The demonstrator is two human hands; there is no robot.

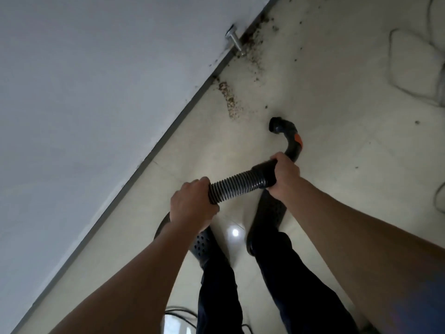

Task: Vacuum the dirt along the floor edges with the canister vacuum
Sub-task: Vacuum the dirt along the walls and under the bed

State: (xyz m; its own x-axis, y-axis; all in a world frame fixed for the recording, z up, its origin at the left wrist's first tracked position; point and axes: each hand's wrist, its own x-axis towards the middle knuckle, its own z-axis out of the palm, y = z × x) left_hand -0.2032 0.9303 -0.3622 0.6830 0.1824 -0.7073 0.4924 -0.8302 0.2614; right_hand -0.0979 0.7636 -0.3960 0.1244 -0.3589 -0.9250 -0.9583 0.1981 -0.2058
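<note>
Both left grip (pixel 192 203) and right grip (pixel 285 177) clasp the hose (pixel 238 184) above pale floor (pixel 337 145); dirt (pixel 228 98), perhaps soil, lines the wall (pixel 96 92).

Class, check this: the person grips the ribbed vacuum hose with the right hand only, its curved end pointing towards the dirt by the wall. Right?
Wrong on the hands: the head view shows both gripping it, the left hand on the ribbed vacuum hose, the right hand at its cuff. The rest stands.
</note>
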